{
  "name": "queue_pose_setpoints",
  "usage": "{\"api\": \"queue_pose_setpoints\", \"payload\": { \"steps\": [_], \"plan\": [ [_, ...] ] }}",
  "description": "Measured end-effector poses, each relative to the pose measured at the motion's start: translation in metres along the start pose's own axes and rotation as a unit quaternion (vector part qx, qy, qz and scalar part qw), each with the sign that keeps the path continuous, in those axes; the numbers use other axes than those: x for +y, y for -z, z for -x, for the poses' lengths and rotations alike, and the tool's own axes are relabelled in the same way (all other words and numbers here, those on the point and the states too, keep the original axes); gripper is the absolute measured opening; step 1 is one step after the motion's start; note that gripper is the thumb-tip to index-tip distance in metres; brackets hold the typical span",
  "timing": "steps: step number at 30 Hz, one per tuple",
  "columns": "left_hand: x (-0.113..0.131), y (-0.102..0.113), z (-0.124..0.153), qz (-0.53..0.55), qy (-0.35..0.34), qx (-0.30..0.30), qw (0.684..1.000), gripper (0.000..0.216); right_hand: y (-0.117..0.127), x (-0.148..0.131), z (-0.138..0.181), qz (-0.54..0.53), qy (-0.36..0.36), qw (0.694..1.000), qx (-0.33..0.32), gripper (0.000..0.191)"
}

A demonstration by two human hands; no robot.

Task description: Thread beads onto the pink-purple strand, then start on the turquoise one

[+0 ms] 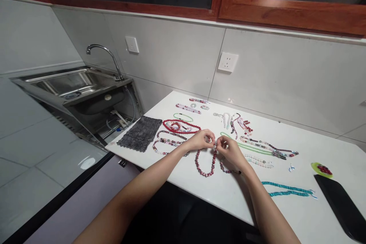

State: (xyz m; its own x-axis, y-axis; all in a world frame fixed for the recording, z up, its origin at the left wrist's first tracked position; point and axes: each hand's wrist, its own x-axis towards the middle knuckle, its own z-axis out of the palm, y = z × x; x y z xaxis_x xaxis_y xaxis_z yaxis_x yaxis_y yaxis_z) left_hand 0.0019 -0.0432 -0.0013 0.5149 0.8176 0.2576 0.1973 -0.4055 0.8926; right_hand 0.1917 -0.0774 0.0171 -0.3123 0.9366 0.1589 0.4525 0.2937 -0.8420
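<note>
Over the white table, my left hand and my right hand meet with fingertips pinched close together. Between them they hold the two ends of a dark red bead strand, which hangs in a loop onto the tabletop. The small piece right at the fingertips is too tiny to make out. Under my right wrist lies a strand of dark mixed beads, partly hidden by the hand. Left of my left hand are a bright red bead necklace and a multicoloured bead strand.
A dark grey cloth covers the table's left end. Turquoise bead strands, a green dish of red beads and a black phone-like slab lie right. Light green strands lie behind. A sink stands far left.
</note>
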Motion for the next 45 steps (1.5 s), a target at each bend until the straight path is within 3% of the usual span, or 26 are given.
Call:
{"api": "queue_pose_setpoints", "payload": {
  "steps": [27, 41, 45],
  "plan": [
    [0.005, 0.001, 0.002, 0.083, 0.024, -0.060, 0.994, 0.007, -0.004, 0.013, 0.001, 0.004, -0.027, 1.000, -0.003, 0.014],
    [0.002, 0.000, 0.000, 0.104, 0.031, -0.050, 0.993, 0.008, -0.004, 0.015, -0.002, 0.038, 0.005, 0.999, 0.016, 0.013],
    [-0.007, -0.002, -0.002, 0.063, 0.027, -0.015, 0.998, 0.008, -0.004, 0.015, -0.005, 0.057, 0.025, 0.997, 0.034, 0.011]
  ]
}}
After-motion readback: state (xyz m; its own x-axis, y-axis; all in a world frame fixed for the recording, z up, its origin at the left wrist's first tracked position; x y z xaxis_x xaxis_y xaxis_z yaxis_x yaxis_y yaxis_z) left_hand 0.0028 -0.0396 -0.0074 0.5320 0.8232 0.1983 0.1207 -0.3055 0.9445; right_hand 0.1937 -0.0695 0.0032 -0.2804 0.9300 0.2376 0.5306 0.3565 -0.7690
